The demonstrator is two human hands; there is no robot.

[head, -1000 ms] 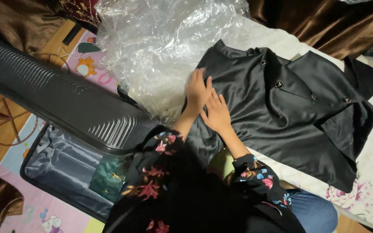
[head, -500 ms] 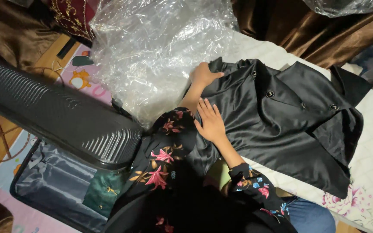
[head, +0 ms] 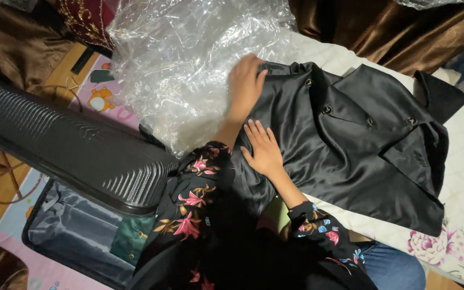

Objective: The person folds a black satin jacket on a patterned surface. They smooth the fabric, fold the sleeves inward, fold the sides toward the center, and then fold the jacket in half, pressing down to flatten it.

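A: While our right hand [head: 264,150] lies flat, fingers open, pinning the black jacket [head: 361,139] on the bed, what's left doing?
B: Left hand [head: 245,83] open-palmed at its collar edge beside the plastic wrap [head: 189,70]; we should smooth outward.

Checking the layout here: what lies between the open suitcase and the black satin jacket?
In the head view, crumpled clear plastic wrap and the person's floral-sleeved left arm lie between the suitcase and the jacket.

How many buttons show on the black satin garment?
4, in a loose row across the black satin garment: one near the collar edge, one just below it, one mid-chest, one toward the far lapel. Folds or the left hand may hide others.
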